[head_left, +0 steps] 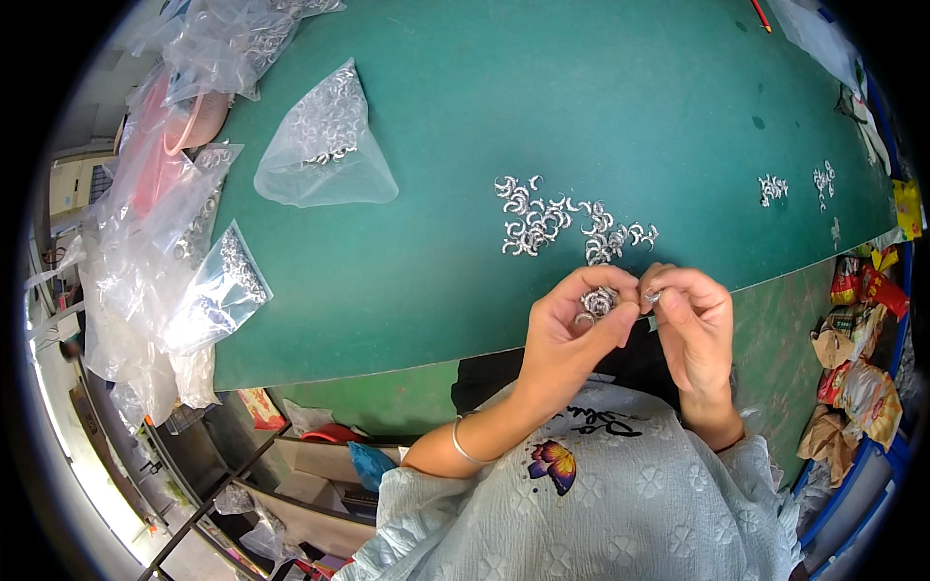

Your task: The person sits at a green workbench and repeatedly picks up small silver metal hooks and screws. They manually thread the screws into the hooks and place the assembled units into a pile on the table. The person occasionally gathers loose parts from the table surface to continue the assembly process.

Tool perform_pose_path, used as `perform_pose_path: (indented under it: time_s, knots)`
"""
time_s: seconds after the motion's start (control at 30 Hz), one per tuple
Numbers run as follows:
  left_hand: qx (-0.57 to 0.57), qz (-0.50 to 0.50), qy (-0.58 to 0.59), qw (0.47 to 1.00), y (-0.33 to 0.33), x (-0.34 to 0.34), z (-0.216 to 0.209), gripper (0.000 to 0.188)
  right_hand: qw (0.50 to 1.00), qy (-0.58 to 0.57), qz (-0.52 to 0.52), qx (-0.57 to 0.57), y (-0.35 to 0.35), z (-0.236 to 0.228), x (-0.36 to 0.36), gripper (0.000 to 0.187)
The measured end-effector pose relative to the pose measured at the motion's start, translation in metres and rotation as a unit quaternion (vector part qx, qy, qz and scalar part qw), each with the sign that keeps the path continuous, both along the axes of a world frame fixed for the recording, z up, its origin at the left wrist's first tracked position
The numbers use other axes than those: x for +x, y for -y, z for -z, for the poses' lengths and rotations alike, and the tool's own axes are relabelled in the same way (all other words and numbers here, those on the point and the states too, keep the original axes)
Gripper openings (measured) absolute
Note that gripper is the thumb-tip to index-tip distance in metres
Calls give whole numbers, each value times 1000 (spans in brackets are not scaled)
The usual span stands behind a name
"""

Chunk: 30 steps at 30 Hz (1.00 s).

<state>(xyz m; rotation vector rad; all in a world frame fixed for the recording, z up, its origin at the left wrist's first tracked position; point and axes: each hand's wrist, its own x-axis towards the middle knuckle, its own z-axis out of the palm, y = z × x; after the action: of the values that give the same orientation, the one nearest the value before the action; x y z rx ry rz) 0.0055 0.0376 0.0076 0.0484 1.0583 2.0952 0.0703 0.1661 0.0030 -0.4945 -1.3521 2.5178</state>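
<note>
Item: cluster of small silver curved metal pieces (599,302), cupped in left hand (572,324), near edge of green tabletop (436,126). Single piece (652,297) pinched by right hand (693,320) fingertips. Judged light, rigid, slippery, easily dropped; best gripped at curve. Loose pile (562,225) lies just beyond.

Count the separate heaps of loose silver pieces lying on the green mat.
3: a big heap mid-mat just beyond the hands, two small heaps at far right. The left hand holds more; bags may hide others.
</note>
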Motion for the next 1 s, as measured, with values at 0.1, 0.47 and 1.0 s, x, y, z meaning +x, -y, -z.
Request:
perform_pose_path:
  time_s: [0.1,0.47,1.0]
  knots:
    - [-70,10,-50,996,1,1,0,11,998,22,-11,-60,4,1,2,11]
    - [27,41,170,984,4,-6,8,11,897,75,71,430,-14,8,-3,11]
    - [-72,-3,61,996,1,0,16,15,864,10,32,503,-25,4,-18,14]
